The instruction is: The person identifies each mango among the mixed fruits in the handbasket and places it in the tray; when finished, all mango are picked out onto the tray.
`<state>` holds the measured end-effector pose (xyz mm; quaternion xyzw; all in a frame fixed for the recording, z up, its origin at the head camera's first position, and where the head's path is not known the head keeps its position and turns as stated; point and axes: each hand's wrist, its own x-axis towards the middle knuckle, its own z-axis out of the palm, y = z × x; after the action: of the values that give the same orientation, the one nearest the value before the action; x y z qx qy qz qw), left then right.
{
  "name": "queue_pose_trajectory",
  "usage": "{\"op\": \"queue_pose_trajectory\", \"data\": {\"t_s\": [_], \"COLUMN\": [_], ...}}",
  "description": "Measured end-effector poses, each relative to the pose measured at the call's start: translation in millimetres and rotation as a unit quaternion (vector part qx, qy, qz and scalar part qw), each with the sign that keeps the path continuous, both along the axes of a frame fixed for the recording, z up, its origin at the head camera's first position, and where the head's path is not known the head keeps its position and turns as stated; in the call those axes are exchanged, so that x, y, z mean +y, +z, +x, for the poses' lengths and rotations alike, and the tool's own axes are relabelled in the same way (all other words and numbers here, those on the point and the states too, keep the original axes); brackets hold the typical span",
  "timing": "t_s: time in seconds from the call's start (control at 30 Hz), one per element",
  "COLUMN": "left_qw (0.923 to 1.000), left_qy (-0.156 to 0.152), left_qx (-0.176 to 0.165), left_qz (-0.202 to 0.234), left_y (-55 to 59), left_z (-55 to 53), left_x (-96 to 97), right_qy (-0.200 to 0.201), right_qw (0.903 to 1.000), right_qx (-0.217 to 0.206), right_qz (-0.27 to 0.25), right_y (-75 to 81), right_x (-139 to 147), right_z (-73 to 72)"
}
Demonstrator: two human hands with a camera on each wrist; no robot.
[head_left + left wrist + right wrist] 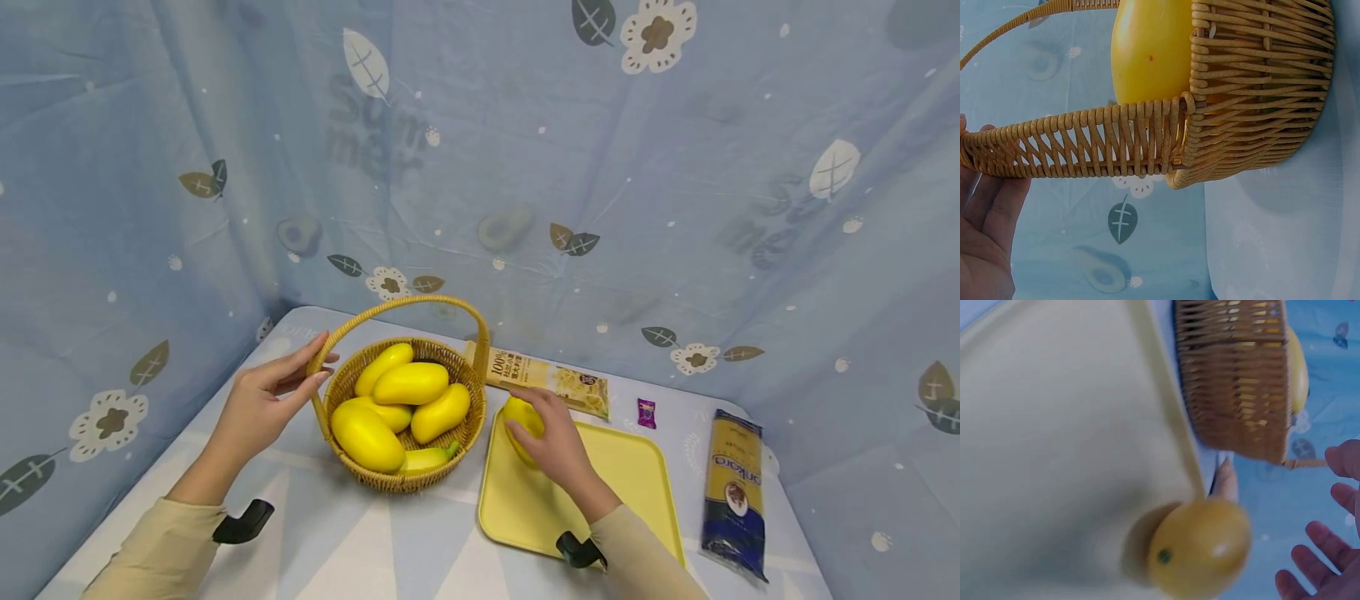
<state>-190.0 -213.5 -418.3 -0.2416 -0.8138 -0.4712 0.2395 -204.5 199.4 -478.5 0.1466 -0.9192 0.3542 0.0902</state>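
At the left, a wicker basket [478, 421] holds several yellow mango-like fruits [411, 383]; one at its front has a green stem end. My left hand [258, 404] holds the side of the basket's tall handle [1079, 144] between thumb and fingers. On the left part of a yellow tray [626, 479] lies another plump yellow fruit [1200, 550] with a small green stem spot. Above this fruit is my right hand [557, 442], its fingers spread and apart from the fruit in the right wrist view [1329, 556].
Behind the tray lies a yellow noodle packet [551, 382], partly hidden by the basket. A small purple wrapped sweet [647, 413] sits beyond the tray's far right corner. To the right is a blue and yellow pasta packet [735, 492]. Patterned blue curtain [510, 167] surrounds the table.
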Motion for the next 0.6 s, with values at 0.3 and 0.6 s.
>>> {"op": "queue_pose_trajectory", "data": {"t_s": [0.3,0.6], "left_qw": [1.0,0.9999], "left_qy": [-0.004,-0.005], "left_qx": [0.006,0.012], "left_qz": [0.001,0.002], "left_y": [-2.2,-1.1], "left_z": [-1.7,-1.3], "left_x": [-3.0,-2.3], "right_qy": [0.086,0.128], "right_qw": [0.9962,0.9904], "right_qx": [0.008,-0.02], "right_qz": [0.01,0.05], "right_y": [24.2,43.5], "right_x": [-39.2,-77.6], "right_z": [-9.9,-31.8]}}
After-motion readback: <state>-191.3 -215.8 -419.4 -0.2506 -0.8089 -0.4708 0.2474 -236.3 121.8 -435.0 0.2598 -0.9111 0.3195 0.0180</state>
